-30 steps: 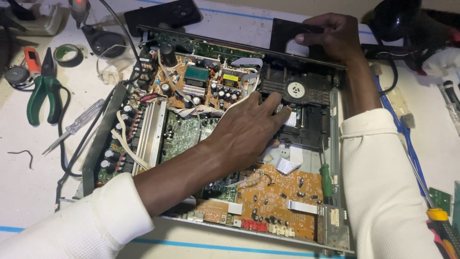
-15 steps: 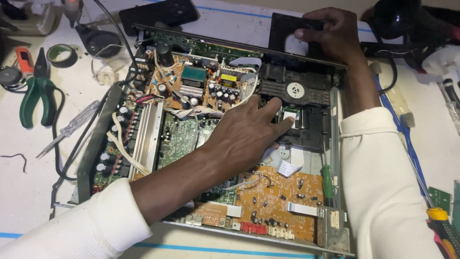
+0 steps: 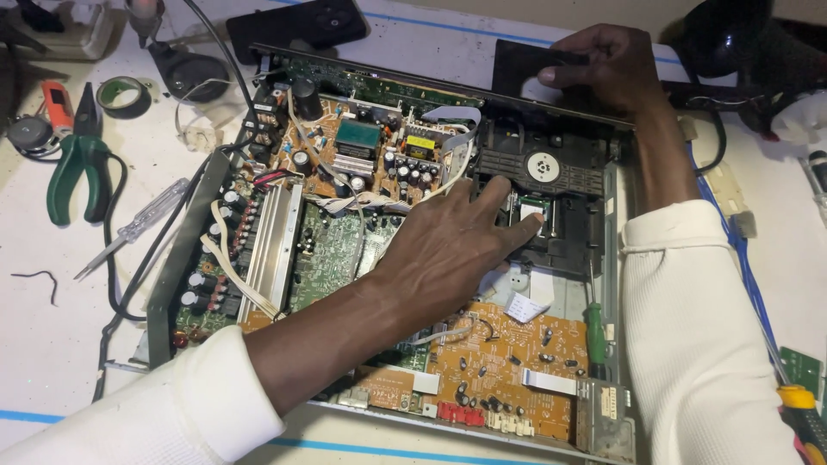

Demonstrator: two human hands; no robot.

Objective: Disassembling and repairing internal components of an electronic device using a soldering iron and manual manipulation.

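Nearest the camera: two white sleeves enter from the bottom edge, left sleeve (image 3: 164,405) at lower left, right sleeve (image 3: 698,344) at lower right.

Opened chassis (image 3: 177,267) of an audio/disc unit lies flat on the white table (image 3: 52,344), lid off, boards exposed. Near edge carries an orange circuit board (image 3: 508,370) with white ribbon connectors. A green-handled screwdriver (image 3: 594,331) stands inside the chassis by its right wall.

Left hand (image 3: 452,245) reaches across the middle of the chassis, palm down, fingers extended and loosely spread, not gripping. Fingertips (image 3: 530,226) rest on the black disc-drive mechanism (image 3: 551,181), just below its round white hub (image 3: 544,165). Whether they press or only touch: cannot tell.

Left of that hand: green board (image 3: 323,250), ribbed aluminium heat sink (image 3: 274,245), a row of capacitors (image 3: 211,258) with cream wiring along the left wall. Behind: power-supply board (image 3: 370,146).

Far side: right hand (image 3: 607,69) is at the back edge of the chassis, fingers curled closed on a flat black panel (image 3: 521,69) that stands just behind the drive.

On the table left of the chassis: clear-handled screwdriver (image 3: 138,226), green-handled pliers (image 3: 73,168), roll of tape (image 3: 123,95). Far right edge: yellow-handled tool (image 3: 801,413), partly cut off.
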